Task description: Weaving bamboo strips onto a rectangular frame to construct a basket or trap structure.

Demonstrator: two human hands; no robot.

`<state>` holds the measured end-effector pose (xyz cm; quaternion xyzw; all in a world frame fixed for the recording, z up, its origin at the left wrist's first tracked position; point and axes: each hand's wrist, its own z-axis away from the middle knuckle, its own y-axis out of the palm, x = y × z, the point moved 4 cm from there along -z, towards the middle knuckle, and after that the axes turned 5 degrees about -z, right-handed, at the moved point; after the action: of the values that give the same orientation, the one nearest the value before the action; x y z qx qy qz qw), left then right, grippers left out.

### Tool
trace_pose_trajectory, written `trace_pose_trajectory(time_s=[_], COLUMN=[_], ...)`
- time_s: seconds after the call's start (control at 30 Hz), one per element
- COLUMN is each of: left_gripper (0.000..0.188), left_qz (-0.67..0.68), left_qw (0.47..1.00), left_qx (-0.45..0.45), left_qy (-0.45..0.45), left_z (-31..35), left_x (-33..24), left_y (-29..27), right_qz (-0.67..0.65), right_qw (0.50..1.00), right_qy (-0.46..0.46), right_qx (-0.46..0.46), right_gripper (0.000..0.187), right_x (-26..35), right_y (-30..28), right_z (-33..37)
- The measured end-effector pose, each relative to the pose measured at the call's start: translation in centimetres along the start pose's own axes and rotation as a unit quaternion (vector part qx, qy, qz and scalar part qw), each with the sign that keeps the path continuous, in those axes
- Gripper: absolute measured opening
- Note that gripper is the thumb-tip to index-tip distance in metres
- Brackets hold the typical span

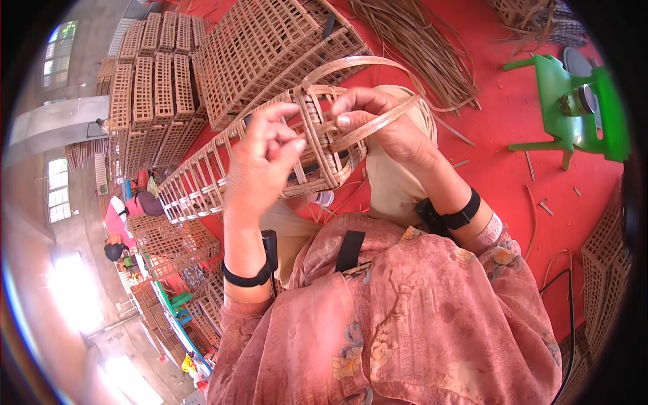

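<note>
Over the person's lap, a long openwork rattan frame lay slantwise, one end up under the two hands, the other running off toward the person's left. The left forearm rose almost straight, a black band around the wrist. The left hand hovered just beside the frame's bound end, its back turned partly up, fingers half bent and spread loosely, thumb and forefinger apart; I saw nothing held in them.

From the other side, the right forearm slanted up and inward, also banded in black. The right hand was bent in at the wrist, its fingers curled over the frame's end and the thumb pointing left below the forefinger. A pale rattan strip arched above the frame and came back down across this hand to the weave; I could not tell whether the fingers were pinching it.

Beyond, on the red floor, lay a bundle of loose strips. A green plastic chair stood well apart to the right.
</note>
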<state>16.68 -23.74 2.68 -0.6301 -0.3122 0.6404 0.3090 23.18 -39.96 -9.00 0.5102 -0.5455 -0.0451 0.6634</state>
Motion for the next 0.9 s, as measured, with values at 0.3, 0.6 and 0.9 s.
trace_pose_trajectory(time_s=[0.3, 0.6, 0.9], left_gripper=[0.031, 0.021, 0.012], left_qz=[0.144, 0.218, 0.253], left_qw=[0.983, 0.97, 0.886], left_qx=[-0.113, -0.108, -0.389], left_qy=[-0.023, -0.002, -0.011], left_z=[0.4, 2.0, 9.6], left_x=[4.3, 4.1, 19.1], left_y=[-1.1, -0.7, -11.3], right_qz=[0.129, 0.469, 0.731], right_qw=[0.976, 0.879, 0.618], right_qy=[-0.093, -0.083, -0.288], right_qx=[-0.147, -0.023, 0.033], right_gripper=[0.021, 0.011, 0.015], right_x=[-0.3, 6.0, 1.1], right_y=[1.4, 11.2, 12.5], right_z=[2.9, 4.8, -0.2])
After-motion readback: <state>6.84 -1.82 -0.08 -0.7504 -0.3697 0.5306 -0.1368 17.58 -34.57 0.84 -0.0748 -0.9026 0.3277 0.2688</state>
